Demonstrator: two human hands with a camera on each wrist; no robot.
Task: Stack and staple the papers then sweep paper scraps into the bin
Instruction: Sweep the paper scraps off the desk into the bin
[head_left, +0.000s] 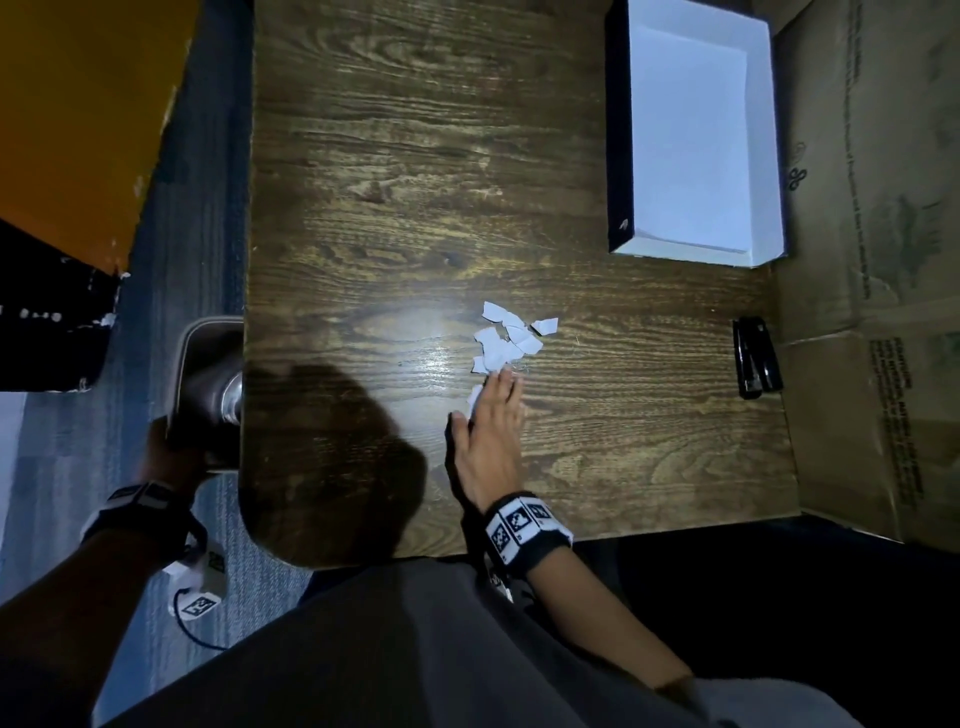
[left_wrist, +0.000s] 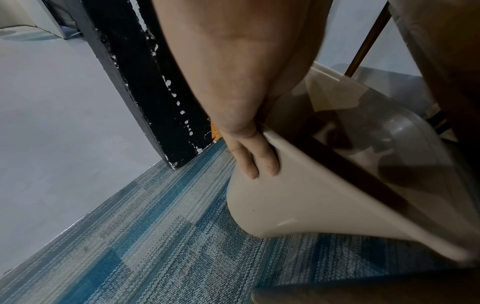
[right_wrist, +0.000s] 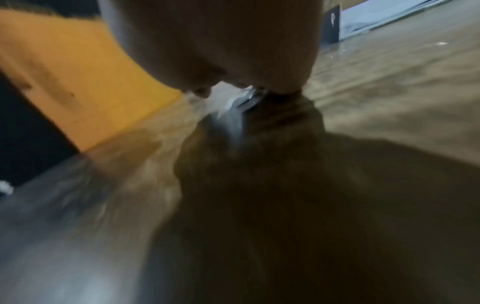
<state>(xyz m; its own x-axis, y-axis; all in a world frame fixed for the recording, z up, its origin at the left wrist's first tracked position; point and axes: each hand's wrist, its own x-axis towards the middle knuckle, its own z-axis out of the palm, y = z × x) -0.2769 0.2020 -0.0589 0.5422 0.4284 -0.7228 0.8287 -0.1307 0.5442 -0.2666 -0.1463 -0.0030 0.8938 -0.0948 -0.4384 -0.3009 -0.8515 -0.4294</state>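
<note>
Right hand (head_left: 488, 441) lies flat on the desk (head_left: 395, 171), fingers straight, touching paper scraps (head_left: 506, 340) at its twelve o'clock. Left hand (head_left: 169, 457) grips the bin (head_left: 200, 364) at nine o'clock. Stapler (head_left: 756, 358) at three; papers (head_left: 691, 156) in a box (head_left: 619, 130) at one.

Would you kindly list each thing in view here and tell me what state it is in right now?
Paper scraps: loose cluster on the table, not yet swept.
Right hand: flat on the table, fingertips touching the nearest scraps.
Left hand: grips the bin's rim.
Bin: held beside the table's left edge.
Stapler: closed, lying untouched.
Box: open, white paper inside.
</note>
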